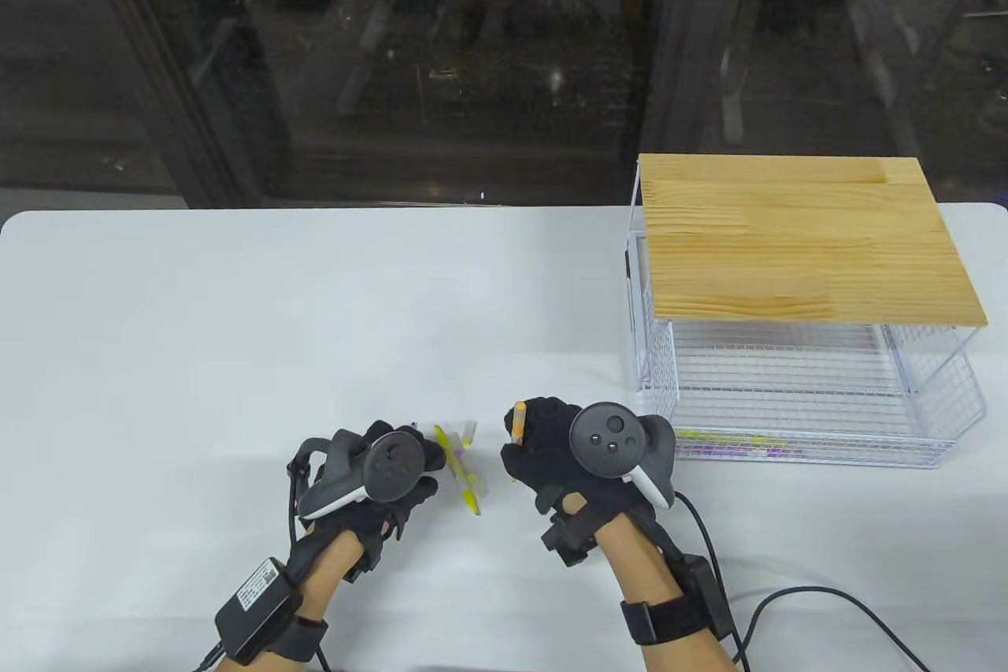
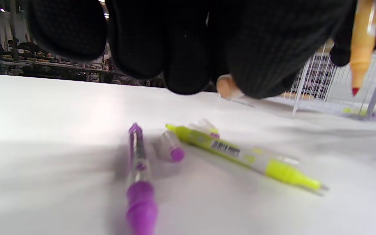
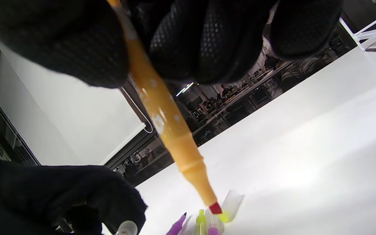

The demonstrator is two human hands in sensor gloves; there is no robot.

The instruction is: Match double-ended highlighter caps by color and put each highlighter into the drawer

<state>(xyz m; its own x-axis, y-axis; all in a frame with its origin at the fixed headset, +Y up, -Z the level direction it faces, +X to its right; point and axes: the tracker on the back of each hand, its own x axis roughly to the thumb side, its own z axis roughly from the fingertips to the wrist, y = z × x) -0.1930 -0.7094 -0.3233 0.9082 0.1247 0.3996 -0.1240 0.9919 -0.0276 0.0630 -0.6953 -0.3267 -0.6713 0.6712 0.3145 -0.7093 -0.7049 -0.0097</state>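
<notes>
Nearest you, your left hand (image 1: 378,467) hovers low over the white table (image 1: 236,325), fingers curled; it seems to pinch a small clear cap (image 3: 126,227), though the view is too blurred to be sure. Just right of it lie a yellow highlighter (image 2: 243,156), a purple highlighter (image 2: 139,182) and loose clear caps (image 2: 171,148), close together. Your right hand (image 1: 551,443) grips an orange highlighter (image 3: 165,120) upright, its red tip uncapped and pointing down. Farther right stands the wire drawer (image 1: 811,420) under a wooden top (image 1: 795,239), pulled open with capped highlighters (image 1: 740,445) along its near edge.
</notes>
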